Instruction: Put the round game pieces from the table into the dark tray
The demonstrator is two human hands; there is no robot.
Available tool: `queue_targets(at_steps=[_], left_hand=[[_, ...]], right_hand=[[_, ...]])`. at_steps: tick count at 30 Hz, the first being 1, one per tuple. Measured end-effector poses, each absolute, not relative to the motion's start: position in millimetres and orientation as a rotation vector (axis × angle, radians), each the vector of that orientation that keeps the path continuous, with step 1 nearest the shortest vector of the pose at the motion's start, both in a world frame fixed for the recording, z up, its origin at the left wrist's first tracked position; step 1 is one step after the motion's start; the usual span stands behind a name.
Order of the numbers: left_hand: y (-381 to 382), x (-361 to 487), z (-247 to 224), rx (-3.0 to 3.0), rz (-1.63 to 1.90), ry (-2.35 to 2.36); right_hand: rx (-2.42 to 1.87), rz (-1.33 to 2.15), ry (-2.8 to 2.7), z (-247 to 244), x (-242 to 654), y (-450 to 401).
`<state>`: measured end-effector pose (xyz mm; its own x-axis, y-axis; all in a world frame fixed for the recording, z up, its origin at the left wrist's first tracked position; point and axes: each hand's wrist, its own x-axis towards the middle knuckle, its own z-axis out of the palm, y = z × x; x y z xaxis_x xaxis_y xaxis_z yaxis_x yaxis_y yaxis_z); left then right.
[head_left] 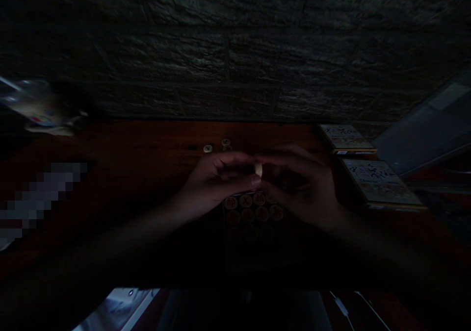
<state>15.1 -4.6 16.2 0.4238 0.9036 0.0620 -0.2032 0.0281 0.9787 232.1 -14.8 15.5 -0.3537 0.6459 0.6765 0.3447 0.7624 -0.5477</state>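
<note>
Between my two hands is a pale round piece point(258, 169), tilted on its edge. My left hand point(217, 176) pinches it between thumb and fingers from the left. My right hand point(303, 181) meets it from the right, with fingertips and thumb curled against it. Just below the hands, rows of round pieces with red characters point(246, 201) lie in a dark tray or box; its lower part is lost in shadow. Beyond my left hand, a loose round piece point(208, 148) rests on the wooden table point(154, 142), near a small stack of pieces point(225, 142).
Two flat printed boxes point(346, 137) point(380, 181) lie at the right side of the table. A plastic cup with a straw point(40, 105) stands at the left. A stone-textured wall point(221, 51) rises behind the table. White cables point(342, 306) hang at the bottom right.
</note>
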Motion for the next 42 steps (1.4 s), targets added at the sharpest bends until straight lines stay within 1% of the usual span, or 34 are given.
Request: queue_targets(at_steps=[11, 25, 42], left_hand=[[-5.0, 14.9, 14.2, 1.252, 0.978, 0.676], [-2.9, 14.8, 15.1, 1.28, 1.03, 0.692], [-4.2, 13.2, 15.2, 1.295, 0.968, 0.737]], right_hand=[[-0.652, 0.372, -1.982, 14.7, 231.3, -13.0], [-0.678, 0.338, -2.0, 13.1, 233.4, -11.8], [-0.716, 0.33, -2.012, 13.4, 235.6, -12.9]])
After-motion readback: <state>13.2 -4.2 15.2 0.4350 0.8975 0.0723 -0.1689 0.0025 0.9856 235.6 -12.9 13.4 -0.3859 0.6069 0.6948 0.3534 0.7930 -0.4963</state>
